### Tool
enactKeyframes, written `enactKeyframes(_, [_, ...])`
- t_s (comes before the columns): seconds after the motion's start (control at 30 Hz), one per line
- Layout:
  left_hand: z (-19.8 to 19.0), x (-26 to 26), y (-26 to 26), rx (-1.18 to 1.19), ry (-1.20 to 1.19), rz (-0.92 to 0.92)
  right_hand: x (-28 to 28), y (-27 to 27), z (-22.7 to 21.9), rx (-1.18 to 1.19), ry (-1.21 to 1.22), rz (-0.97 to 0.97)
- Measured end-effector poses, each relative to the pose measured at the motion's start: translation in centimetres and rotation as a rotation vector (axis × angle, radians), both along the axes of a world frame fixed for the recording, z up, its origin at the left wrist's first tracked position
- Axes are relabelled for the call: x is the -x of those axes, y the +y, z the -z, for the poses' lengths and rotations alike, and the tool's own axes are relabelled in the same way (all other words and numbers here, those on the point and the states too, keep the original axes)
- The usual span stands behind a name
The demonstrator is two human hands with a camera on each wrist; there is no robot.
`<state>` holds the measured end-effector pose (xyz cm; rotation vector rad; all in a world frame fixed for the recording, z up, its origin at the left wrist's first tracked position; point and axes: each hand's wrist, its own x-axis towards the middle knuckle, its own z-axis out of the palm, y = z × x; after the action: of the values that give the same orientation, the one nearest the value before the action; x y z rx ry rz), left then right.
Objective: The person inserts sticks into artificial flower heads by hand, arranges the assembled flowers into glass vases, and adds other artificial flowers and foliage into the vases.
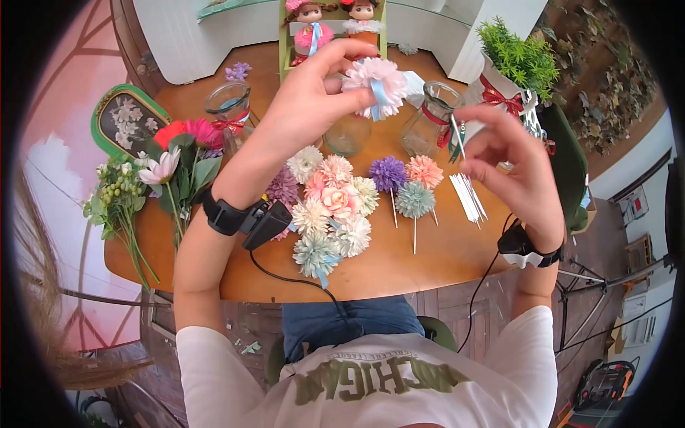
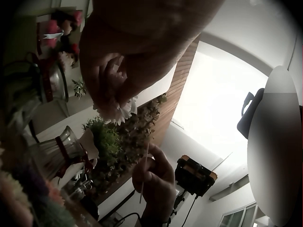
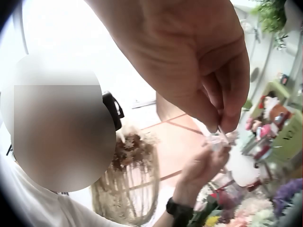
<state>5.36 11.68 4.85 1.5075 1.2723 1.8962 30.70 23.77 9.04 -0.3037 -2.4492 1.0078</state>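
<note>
Left grip (image 1: pixel 314 93) hangs above the counter (image 1: pixel 389 271) with its fingers and thumb brought together, pinching a pale pink flower (image 1: pixel 367 75) at its left side; the bloom is round and full, made of many narrow petals, with a light-blue ribbon (image 1: pixel 378 93) across its front and no stem to be seen on it. To its right, well apart across open air, is a slim white stick (image 1: pixel 458 139), its long axis nearly upright in the head view, top tipped slightly toward the bloom, so that it runs across the line to the flower rather than pointing into it. Below lie loose white sticks (image 1: pixel 469 200). Nearer the stick is the right grip (image 1: pixel 517 171), which pinches it between thumb and finger, leaving both ends showing past the hold.
</note>
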Motion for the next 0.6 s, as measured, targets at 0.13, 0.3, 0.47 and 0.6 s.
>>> enactKeyframes(0.13, [-0.8, -0.1, -0.7, 0.116, 0.011, 0.068, 2.8, -1.6, -1.5, -0.256, 0.27, -0.024])
enactKeyframes(0.3, [-0.9, 0.4, -0.6, 0.214, -0.094, 0.257, 5.3, -1.6, -0.2, -0.314, 0.384, -0.019])
enactKeyframes(0.47, [-1.2, 0.0, -0.5, 0.283, -0.195, 0.188, 4.8, -1.7, -0.1, -0.336, 0.324, 0.033])
enactKeyframes(0.6, [-0.9, -0.2, -0.6, 0.327, -0.036, 0.112, 4.6, -1.2, 0.2, -0.372, 0.296, 0.054])
